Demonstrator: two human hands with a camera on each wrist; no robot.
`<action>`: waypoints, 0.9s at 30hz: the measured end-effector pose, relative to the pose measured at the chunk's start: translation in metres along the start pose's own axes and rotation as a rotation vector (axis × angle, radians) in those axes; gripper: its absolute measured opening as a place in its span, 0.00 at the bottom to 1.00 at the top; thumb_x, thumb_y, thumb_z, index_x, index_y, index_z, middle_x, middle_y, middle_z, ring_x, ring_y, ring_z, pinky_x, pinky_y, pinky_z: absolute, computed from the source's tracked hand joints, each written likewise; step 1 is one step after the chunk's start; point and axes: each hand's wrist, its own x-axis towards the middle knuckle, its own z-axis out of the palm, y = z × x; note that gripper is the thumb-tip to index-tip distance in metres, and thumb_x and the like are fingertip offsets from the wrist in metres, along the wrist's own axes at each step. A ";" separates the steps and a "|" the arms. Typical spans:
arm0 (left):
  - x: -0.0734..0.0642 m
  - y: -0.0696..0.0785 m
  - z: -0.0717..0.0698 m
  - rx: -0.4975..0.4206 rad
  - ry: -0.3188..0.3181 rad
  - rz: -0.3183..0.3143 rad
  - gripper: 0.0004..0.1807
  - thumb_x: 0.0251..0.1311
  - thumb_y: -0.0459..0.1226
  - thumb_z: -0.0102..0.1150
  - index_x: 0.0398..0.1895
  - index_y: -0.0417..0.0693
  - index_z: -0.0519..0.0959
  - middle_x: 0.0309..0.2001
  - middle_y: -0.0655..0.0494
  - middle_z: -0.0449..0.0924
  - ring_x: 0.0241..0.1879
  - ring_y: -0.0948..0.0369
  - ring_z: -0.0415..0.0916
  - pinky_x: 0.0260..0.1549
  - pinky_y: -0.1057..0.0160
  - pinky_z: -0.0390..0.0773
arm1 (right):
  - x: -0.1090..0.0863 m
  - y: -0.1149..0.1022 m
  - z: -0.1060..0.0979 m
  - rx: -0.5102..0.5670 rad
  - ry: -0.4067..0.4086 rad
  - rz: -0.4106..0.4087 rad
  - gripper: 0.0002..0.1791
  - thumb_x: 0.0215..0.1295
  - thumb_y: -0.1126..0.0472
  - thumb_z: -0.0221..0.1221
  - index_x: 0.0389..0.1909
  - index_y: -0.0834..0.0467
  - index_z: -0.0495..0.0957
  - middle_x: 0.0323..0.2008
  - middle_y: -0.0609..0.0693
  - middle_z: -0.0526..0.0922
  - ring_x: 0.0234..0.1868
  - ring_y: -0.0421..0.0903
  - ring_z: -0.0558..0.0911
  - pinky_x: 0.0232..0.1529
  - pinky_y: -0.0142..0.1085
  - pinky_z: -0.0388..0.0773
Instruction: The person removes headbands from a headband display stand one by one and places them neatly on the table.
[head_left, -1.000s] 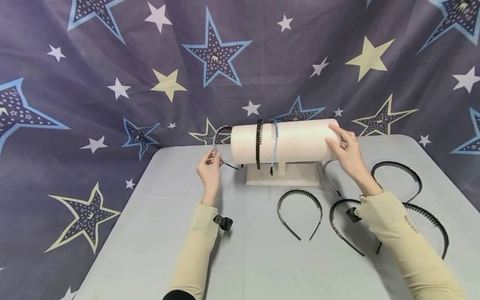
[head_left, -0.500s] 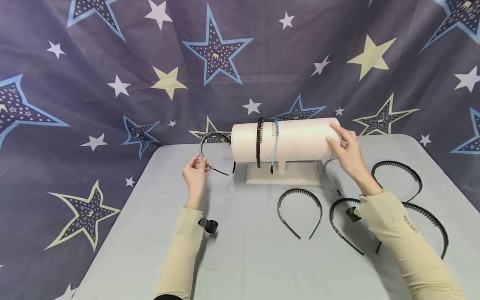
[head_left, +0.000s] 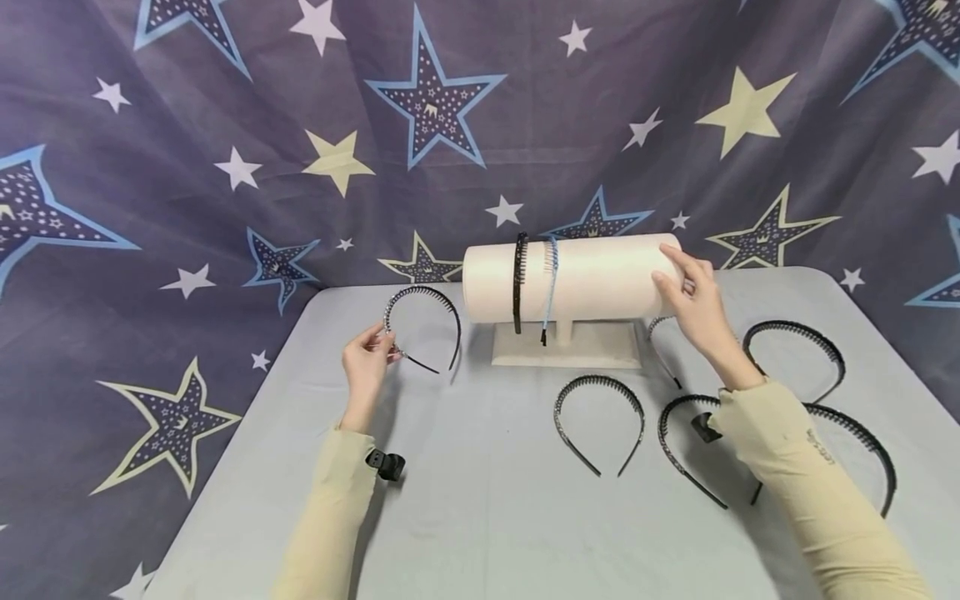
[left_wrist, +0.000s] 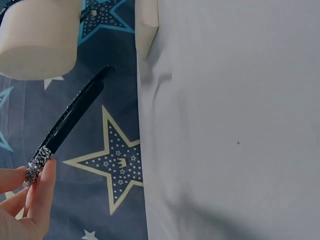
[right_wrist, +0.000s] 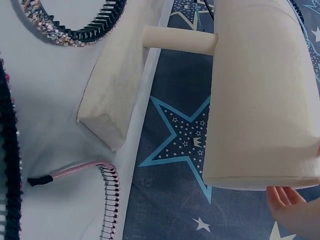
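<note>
My left hand [head_left: 367,358] pinches a black toothed headband [head_left: 455,321] by its glittery silver side, just left of a cream roll stand [head_left: 607,275]. In the left wrist view, the fingers [left_wrist: 46,192] hold the sparkling part of that headband [left_wrist: 75,117], which is apart from the roll's end. My right hand [head_left: 697,304] grips the roll's right end, thumb in front and fingers at the end face. Around the roll hang a black headband [head_left: 517,283] and a thin blue one with metal teeth, a blue headband [head_left: 552,287].
On the table [head_left: 480,517] lie several more headbands: a glittery one [head_left: 598,382] in front of the stand's base [head_left: 517,357], and others to the right, including a black headband [head_left: 795,327] and a pink headband [right_wrist: 82,167]. A starry cloth [head_left: 247,67] hangs behind.
My left hand has moved left and toward me with the headband, drawing it away from the roll's left end. My right hand has stayed on the roll.
</note>
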 end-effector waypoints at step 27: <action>-0.019 -0.013 -0.015 0.155 -0.436 -0.202 0.20 0.54 0.23 0.50 0.51 0.21 0.66 0.27 0.42 0.74 0.16 0.68 0.74 0.22 0.69 0.81 | 0.002 0.000 0.000 -0.014 0.009 0.007 0.25 0.64 0.56 0.49 0.62 0.56 0.63 0.50 0.61 0.59 0.50 0.56 0.67 0.54 0.36 0.70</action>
